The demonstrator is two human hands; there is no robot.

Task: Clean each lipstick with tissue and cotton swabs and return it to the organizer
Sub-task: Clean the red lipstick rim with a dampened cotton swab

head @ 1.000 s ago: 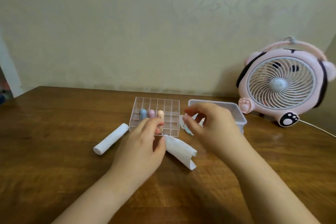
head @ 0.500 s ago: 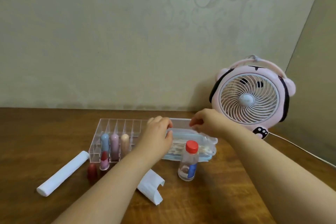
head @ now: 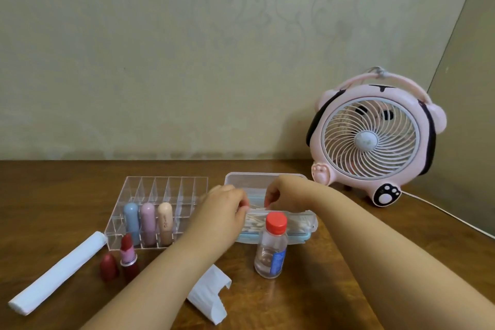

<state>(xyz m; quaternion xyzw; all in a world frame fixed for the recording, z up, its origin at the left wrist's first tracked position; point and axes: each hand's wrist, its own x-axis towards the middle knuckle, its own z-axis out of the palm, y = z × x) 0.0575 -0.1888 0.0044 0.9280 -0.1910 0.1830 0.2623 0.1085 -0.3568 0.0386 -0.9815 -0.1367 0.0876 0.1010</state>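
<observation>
Head view: cotton swabs [head: 263, 220] are being pinched from the open swab box [head: 308, 225] by the fingers of the left hand [head: 227, 211] and right hand [head: 281, 193]. An uncapped lipstick [head: 128, 250] stands beside the organizer [head: 163, 190] on the desk [head: 308, 303]. The bottle [head: 271, 246], just under the wrists, could be toppled.

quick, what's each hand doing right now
left hand: pinched on a cotton swab over the swab box
right hand: pinched on the same swab

2 bare forearms, the left hand [head: 223, 211] and right hand [head: 284, 193] without sleeves, rings or watch.
</observation>
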